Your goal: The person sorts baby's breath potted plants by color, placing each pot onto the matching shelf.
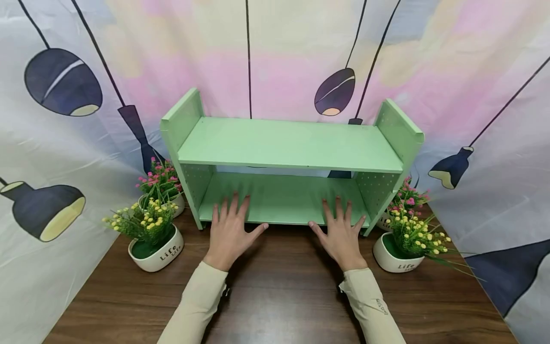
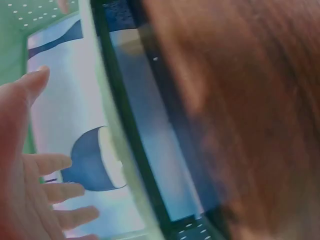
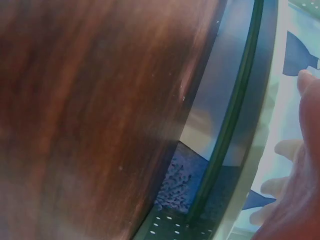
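Note:
A light green two-tier shelf (image 1: 288,143) with perforated side panels stands upright on the wooden table. My left hand (image 1: 229,234) is at the left part of its lower board (image 1: 279,196), fingers spread and pointing away from me. Toward the right end of that board, my right hand (image 1: 341,239) is spread in the same way. Neither hand holds anything. In the left wrist view the left hand (image 2: 25,195) has its fingers extended beside the board's edge. Only part of the right hand (image 3: 300,165) shows in the right wrist view. Whether the fingertips touch the board I cannot tell.
Potted yellow flowers (image 1: 150,222) in a white pot stand left of the shelf, with pink ones (image 1: 161,179) behind. Another yellow pair-mate (image 1: 412,234) and pink flowers (image 1: 408,196) stand at the right. A lamp-patterned cloth (image 1: 283,62) hangs behind the table (image 1: 283,286).

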Motion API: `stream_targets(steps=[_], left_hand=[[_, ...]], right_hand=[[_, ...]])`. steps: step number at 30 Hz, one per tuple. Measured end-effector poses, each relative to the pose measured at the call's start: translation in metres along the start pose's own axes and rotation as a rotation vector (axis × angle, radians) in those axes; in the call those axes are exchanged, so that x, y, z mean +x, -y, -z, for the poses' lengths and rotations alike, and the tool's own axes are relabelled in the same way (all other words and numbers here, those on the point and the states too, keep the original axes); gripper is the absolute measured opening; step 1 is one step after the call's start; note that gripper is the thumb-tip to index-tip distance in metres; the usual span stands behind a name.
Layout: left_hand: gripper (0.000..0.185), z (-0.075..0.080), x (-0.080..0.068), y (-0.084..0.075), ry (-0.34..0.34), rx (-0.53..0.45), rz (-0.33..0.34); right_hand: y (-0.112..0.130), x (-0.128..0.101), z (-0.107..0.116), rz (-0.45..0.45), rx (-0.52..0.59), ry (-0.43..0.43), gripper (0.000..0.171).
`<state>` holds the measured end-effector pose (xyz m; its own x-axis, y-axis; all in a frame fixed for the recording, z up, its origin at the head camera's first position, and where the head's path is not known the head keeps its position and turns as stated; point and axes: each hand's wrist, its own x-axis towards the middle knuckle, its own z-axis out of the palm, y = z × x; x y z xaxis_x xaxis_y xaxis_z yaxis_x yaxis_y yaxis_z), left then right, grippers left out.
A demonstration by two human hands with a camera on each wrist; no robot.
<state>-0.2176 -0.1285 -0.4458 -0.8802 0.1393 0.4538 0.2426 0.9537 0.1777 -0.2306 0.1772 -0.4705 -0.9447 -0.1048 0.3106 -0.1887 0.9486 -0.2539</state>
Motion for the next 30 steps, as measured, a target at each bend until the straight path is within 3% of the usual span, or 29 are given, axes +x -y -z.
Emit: stream_targets(steps=[6,12,16,21,24,30], left_hand=[[0.087,0.029,-0.011,0.002,-0.016,-0.092,-0.001],[0.078,0.054,-0.032,0.009,-0.005,-0.201,0.045],[0.066,0.068,-0.049,0.015,-0.048,-0.265,0.075],[0.047,0.080,-0.066,0.023,-0.142,-0.272,0.113],[0.036,0.088,-0.075,0.029,-0.173,-0.258,0.166],[0.022,0.097,-0.097,0.052,-0.185,-0.154,0.363]], right_hand=[[-0.001,0.000,-0.002,0.006,0.003,-0.009,0.085],[-0.001,-0.001,-0.002,0.004,-0.005,-0.006,0.085],[-0.001,-0.001,-0.004,0.008,-0.005,-0.005,0.085],[-0.001,0.000,-0.005,0.026,0.003,-0.025,0.083],[-0.002,0.000,-0.005,0.026,0.002,-0.032,0.082],[-0.003,-0.001,-0.007,0.015,0.005,-0.015,0.081]])
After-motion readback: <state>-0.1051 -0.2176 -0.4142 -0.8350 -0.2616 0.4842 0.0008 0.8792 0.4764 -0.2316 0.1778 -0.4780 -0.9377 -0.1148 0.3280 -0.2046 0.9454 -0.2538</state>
